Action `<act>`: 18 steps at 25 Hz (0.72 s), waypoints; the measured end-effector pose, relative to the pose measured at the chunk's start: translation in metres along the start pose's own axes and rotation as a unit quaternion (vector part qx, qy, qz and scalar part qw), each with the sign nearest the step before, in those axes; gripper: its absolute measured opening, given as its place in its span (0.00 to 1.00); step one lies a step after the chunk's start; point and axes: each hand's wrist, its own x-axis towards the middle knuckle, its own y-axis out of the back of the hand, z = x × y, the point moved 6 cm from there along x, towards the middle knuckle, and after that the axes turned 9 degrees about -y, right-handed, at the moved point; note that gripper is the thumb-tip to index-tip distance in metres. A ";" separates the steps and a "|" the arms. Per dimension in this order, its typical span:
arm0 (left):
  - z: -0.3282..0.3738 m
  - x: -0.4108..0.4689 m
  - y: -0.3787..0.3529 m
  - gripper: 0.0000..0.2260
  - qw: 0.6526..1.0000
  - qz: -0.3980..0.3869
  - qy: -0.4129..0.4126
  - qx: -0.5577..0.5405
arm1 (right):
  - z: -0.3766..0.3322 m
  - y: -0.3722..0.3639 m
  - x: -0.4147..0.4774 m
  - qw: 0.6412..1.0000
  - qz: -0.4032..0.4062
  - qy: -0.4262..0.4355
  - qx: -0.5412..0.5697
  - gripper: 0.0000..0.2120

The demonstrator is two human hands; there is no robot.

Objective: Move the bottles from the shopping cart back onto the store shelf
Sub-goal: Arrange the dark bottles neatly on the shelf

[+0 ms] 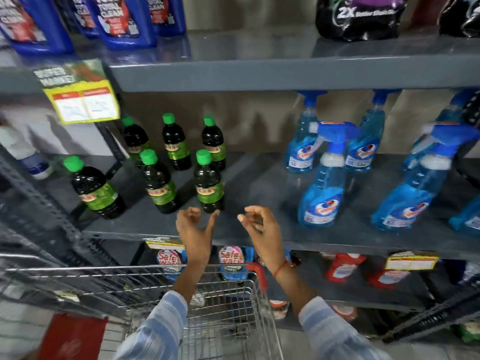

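Observation:
Several dark bottles with green caps and green labels stand on the grey middle shelf (249,178); the nearest one (209,185) is at the front edge. My left hand (194,229) hovers just below and in front of that bottle, fingers apart, holding nothing. My right hand (262,227) is beside it to the right, fingers loosely curled, also holding nothing. Below my forearms is the wire shopping cart (226,307); I see no green-capped bottle in its visible part.
Blue spray bottles (324,183) fill the right side of the same shelf. Blue jugs (122,19) and dark pouches (361,16) sit on the shelf above. A yellow price tag (83,100) hangs at upper left. Red and blue packs line the lower shelf (345,268).

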 end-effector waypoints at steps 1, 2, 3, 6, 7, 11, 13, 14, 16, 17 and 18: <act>-0.017 0.015 0.014 0.18 1.000 -0.023 0.008 0.002 | 0.001 -0.031 0.011 1.000 -0.010 -0.011 -0.017 0.12; -0.029 0.028 0.016 0.21 0.997 -0.072 0.017 -0.003 | 0.006 -0.051 0.023 0.999 -0.017 -0.028 -0.037 0.15; -0.042 0.041 0.012 0.25 0.991 -0.136 0.021 -0.001 | 0.012 -0.066 0.035 0.996 -0.024 -0.050 -0.066 0.19; -0.067 0.072 -0.010 0.37 0.946 -0.323 0.009 0.004 | 0.025 -0.102 0.063 0.986 -0.055 -0.090 -0.131 0.27; -0.071 0.079 -0.016 0.38 0.935 -0.355 0.014 -0.013 | 0.027 -0.107 0.069 0.983 -0.062 -0.101 -0.138 0.28; -0.080 0.091 -0.024 0.29 0.916 -0.390 0.056 -0.081 | 0.022 -0.114 0.073 0.979 -0.079 -0.101 -0.160 0.25; -0.084 0.089 -0.021 0.30 0.913 -0.396 0.049 -0.080 | 0.020 -0.113 0.069 0.978 -0.080 -0.109 -0.157 0.24; -0.085 0.086 -0.018 0.31 0.914 -0.397 0.044 -0.077 | 0.020 -0.113 0.065 0.978 -0.078 -0.110 -0.157 0.23; -0.087 0.081 -0.011 0.32 0.915 -0.395 0.041 -0.072 | 0.023 -0.114 0.056 0.978 -0.079 -0.106 -0.161 0.23; -0.087 0.080 -0.008 0.33 0.915 -0.395 0.040 -0.072 | 0.023 -0.116 0.052 0.978 -0.080 -0.103 -0.162 0.24; -0.088 0.079 -0.006 0.33 0.914 -0.396 0.040 -0.073 | 0.024 -0.117 0.050 0.978 -0.081 -0.099 -0.162 0.24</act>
